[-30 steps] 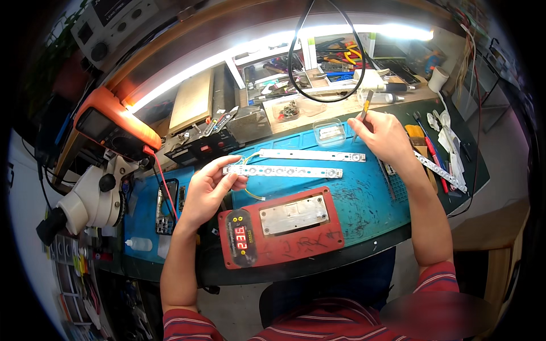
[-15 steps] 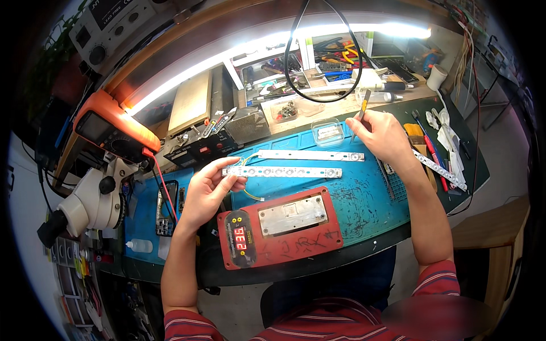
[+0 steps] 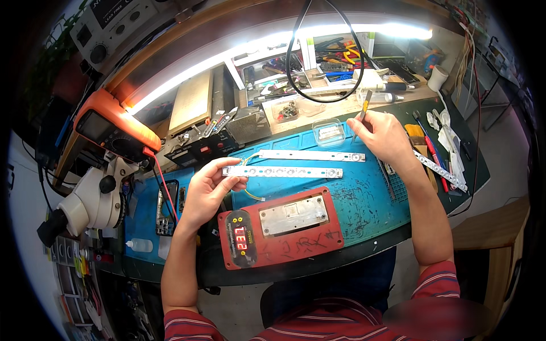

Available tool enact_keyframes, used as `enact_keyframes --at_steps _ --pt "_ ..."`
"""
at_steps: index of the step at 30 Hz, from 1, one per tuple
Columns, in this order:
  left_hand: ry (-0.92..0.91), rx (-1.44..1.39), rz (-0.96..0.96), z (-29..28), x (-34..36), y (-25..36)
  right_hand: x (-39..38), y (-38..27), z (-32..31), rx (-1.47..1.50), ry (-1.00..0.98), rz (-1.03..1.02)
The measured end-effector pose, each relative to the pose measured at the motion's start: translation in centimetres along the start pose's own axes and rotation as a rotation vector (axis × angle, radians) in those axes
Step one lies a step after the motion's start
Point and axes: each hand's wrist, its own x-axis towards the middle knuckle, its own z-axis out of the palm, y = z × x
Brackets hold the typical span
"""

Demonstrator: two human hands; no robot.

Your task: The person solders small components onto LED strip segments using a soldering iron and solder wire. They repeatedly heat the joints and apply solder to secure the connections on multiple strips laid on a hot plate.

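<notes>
Pinched at its left end, a white LED strip [image 3: 290, 171] with several round lenses is in my left hand [image 3: 211, 184]. Thin yellowish wires run from that end toward a second LED strip [image 3: 310, 155], lying just beyond it on the blue mat [image 3: 369, 193]. My right hand [image 3: 387, 136] is closed around slim tweezers [image 3: 365, 108], their tips pointing down beside a small clear plastic box [image 3: 329, 132] with pale pieces inside. Nearer to me lies a red heating plate [image 3: 284, 250] with a metal block [image 3: 294, 216] and a lit red digital display [image 3: 242, 238].
An orange multimeter [image 3: 116, 128] and a white microscope part [image 3: 94, 196] stand at left. To the right lie a brush [image 3: 415, 133], a red pen-like tool [image 3: 430, 149] and another LED strip [image 3: 441, 170]. A black cable loop [image 3: 290, 68] hangs above the back shelf.
Both hands hold nearly the same place and grip. The last digit on the heating plate's display has changed.
</notes>
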Motion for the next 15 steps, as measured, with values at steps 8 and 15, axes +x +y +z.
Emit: enact_keyframes --at_steps 8,15 --pt "0.009 0.015 0.002 -0.21 -0.07 -0.38 0.13 0.36 0.31 0.006 0.010 -0.029" --pt "0.017 0.017 0.003 -0.01 0.02 -0.30 0.00 0.13 0.04 0.000 0.005 -0.009"
